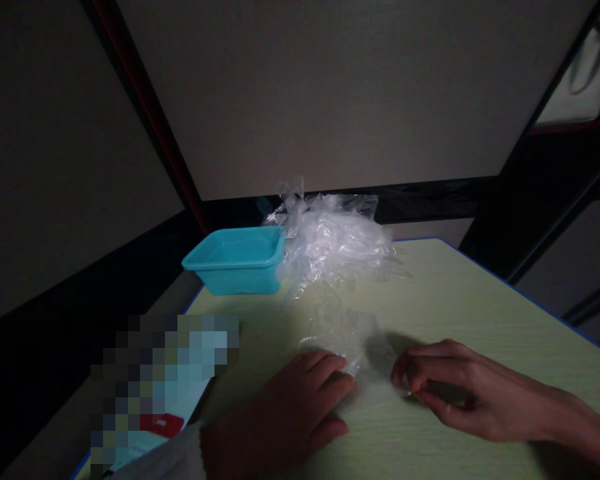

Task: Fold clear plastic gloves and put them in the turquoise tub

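Room on our right! The pale surface (480, 300) ran out past our right hand (485, 393) to its blue edge (510, 286). That hand had the clear bag (367, 330) pinched by its right side, just before us, while our left hand (303, 407) lay loosely spread at its left. Ahead, crumpled plastic (337, 237) and a turquoise tub (240, 280) hemmed us in; a pixelated object (195, 373) crowded our left sleeve (173, 457).

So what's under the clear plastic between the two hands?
The table shows faintly through the plastic; whatever lies behind the left hand and right hand is covered, so I can't tell.
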`<act>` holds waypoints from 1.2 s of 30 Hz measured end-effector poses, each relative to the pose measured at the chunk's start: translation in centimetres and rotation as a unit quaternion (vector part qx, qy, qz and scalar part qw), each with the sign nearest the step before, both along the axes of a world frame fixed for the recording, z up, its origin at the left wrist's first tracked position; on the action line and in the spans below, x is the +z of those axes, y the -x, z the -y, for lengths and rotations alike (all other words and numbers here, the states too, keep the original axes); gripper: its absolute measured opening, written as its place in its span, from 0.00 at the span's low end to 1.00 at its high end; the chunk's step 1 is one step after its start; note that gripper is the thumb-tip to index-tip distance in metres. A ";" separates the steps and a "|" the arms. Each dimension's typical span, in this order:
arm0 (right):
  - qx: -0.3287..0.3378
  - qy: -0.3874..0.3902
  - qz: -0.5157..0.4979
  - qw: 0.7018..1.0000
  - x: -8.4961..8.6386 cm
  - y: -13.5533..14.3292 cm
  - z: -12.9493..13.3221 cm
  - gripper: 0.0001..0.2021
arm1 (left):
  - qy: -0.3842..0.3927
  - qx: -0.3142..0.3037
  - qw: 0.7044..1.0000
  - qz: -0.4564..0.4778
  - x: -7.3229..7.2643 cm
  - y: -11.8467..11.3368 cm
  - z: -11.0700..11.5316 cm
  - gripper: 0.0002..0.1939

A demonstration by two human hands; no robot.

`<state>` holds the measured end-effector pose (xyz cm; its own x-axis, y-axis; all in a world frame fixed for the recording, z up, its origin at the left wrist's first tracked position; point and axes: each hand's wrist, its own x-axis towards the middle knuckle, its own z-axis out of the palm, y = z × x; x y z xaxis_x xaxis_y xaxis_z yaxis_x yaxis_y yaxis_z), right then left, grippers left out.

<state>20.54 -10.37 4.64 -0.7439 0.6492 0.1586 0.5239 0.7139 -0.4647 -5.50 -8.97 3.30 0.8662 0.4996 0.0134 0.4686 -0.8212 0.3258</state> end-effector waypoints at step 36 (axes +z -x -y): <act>0.022 -0.132 0.033 0.990 -1.8 0.3 -1.8 0.23 | 0.077 0.153 0.974 0.148 -1.3 1.0 -1.2 0.13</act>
<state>20.28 -8.57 2.87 -0.7849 0.5586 0.2680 0.5129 0.8285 -0.2246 -6.49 -7.77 1.99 0.6459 0.7497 0.1442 0.5508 -0.5884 0.5919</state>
